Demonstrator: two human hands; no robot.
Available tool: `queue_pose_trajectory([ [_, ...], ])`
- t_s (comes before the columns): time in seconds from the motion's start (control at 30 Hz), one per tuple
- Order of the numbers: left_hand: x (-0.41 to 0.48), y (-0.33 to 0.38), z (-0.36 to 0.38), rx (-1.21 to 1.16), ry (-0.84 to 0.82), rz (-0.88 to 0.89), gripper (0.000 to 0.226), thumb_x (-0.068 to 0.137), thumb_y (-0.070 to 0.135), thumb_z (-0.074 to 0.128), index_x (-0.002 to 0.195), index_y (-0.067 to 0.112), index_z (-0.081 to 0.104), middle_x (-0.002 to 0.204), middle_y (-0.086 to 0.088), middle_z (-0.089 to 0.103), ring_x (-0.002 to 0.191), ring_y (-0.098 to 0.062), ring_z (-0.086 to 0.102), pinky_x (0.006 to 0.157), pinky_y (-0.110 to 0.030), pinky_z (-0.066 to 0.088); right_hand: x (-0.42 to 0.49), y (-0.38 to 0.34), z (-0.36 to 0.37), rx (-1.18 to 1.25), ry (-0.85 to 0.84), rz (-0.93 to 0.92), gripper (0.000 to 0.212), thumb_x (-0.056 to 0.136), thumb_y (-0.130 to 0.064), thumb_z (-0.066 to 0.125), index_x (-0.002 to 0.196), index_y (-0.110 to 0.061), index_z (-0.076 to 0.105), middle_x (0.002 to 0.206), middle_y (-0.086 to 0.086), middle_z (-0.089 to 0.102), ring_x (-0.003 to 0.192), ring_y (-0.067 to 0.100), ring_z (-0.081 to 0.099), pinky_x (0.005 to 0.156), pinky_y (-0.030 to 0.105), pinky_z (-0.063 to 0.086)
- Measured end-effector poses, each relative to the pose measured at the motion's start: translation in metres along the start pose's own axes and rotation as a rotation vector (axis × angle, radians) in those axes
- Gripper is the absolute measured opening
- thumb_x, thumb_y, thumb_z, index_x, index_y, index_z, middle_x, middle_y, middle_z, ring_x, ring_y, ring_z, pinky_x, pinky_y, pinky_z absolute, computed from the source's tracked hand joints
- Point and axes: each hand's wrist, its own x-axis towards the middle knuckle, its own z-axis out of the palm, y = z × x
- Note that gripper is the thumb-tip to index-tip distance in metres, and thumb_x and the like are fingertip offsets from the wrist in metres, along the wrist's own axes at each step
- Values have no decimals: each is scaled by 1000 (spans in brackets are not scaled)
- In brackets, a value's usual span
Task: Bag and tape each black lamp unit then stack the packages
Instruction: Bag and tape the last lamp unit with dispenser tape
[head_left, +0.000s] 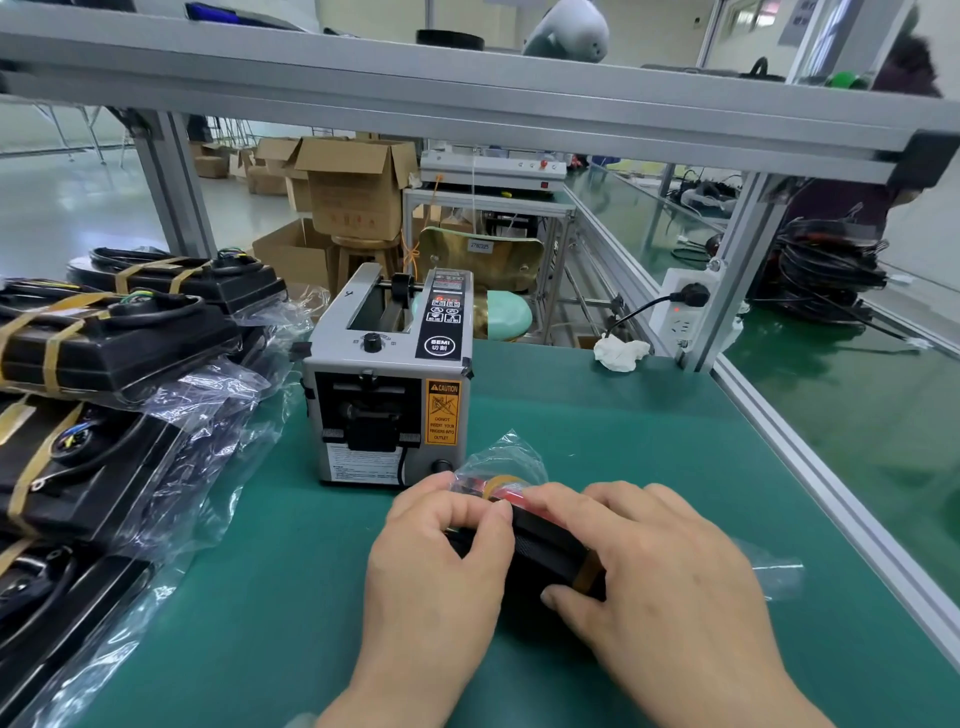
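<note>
Green matting (291, 597) covers the workbench, which is fenced by an aluminium frame (467, 98) with a shelf rail running across the top of the view. Beyond the frame lies a pale workshop floor with open cardboard boxes (353, 192) piled behind the bench.

Along the left edge of the mat sit the finished packages (114, 338) — black units in clear plastic, banded with amber tape, lying in overlapping rows and partly on top of one another. At the far right, behind the frame, a bundle of black cables (826, 280) rests on a neighbouring bench.

A grey tape dispenser (387, 395) stands upright near the middle of the mat, its outlet and orange caution label facing the person.

Just in front of it, both hands work at one black lamp unit (545, 551), which lies on the mat between them inside a clear bag (506, 460). The right hand (670, 577) grips the unit — fingers laid across its top, thumb curled against the near side. The left hand (436, 582) pinches the bag's loose end at the unit's far edge, thumb and forefinger closed together. Excess plastic sticks up toward the dispenser and trails out to the right.

An amber tape strip (589, 571) crosses the unit beside the right thumb.

A white socket block (680, 306) with a black plug hangs on the frame post, and a crumpled tissue (621, 353) lies on the mat beside it.
</note>
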Motion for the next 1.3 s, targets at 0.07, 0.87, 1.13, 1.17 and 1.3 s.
queue_pose_trajectory([
  [0.07,-1,-2,1,8,13,-5,22,78,30,69,57,33,68,110,22,56,98,30,40,73,10,24,0,0,0,1,0,2,86,29,-46,90,110,-52,60,74,-18,59,62,14,53,50,20,35],
  [0.87,-4,-7,7,52,38,52,17,77,32,69,63,27,63,105,30,48,93,37,34,75,10,20,0,-1,1,-2,8,4,86,28,-43,91,108,-52,62,74,-18,60,61,14,54,48,22,38],
  [1.13,7,-12,4,-147,37,-114,26,74,31,74,92,35,55,96,18,60,88,18,52,69,-2,39,0,-1,1,-4,20,-1,84,28,-45,92,107,-51,62,74,-19,60,61,15,54,48,21,38],
  [1.17,9,-13,3,-205,19,-138,23,78,25,72,94,33,57,96,16,63,86,14,56,70,-4,40,0,-1,1,-6,22,-2,83,30,-46,91,107,-51,62,74,-19,60,61,14,54,49,21,38],
  [1.3,14,-17,-4,-235,-87,-111,26,84,15,67,104,31,63,99,16,70,96,0,63,86,-19,45,0,1,1,-20,28,-2,81,34,-47,91,109,-51,61,76,-18,60,63,15,54,49,23,40],
])
